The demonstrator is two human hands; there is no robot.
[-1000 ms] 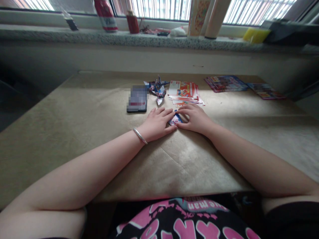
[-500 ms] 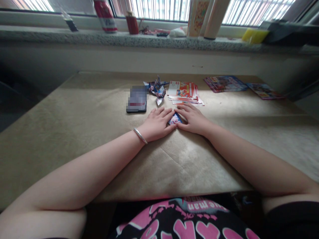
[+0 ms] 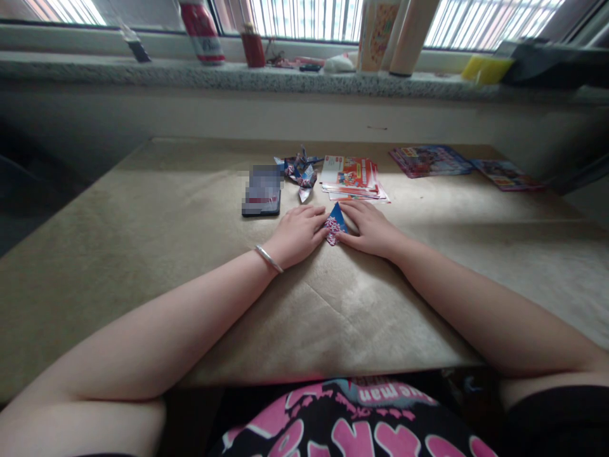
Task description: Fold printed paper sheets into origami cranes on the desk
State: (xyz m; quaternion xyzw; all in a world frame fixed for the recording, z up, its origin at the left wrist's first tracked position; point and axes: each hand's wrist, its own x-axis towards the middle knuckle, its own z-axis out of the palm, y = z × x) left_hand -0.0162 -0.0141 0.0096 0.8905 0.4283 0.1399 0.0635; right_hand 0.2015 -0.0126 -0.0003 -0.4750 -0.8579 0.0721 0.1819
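Note:
A small folded piece of printed paper [image 3: 335, 222] lies on the table between my hands, its blue point facing away from me and its pink-and-white patterned end nearer. My left hand [image 3: 301, 233], with a silver bangle at the wrist, has its thumb and fingertips against the paper's left edge. On the other side, my right hand [image 3: 373, 228] holds the right edge, its thumb low and its forefinger close to the blue point. Beyond the left fingers sit folded paper shapes [image 3: 301, 172] in dark blue and silver. The underside of the folded paper is hidden.
A dark phone-like slab [image 3: 262, 190], partly pixelated, lies left of the paper shapes. Red-and-white cards [image 3: 351, 174] are stacked behind my hands. Colourful booklets or cards [image 3: 431, 160] lie at the far right. A red can [image 3: 202, 32] and bottles stand on the stone windowsill [image 3: 295, 79].
More of the folded paper shows: a blue point now stands out between my fingertips, with a pink-and-white pattern below. My left fingers have drawn slightly left; my right hand has barely moved.

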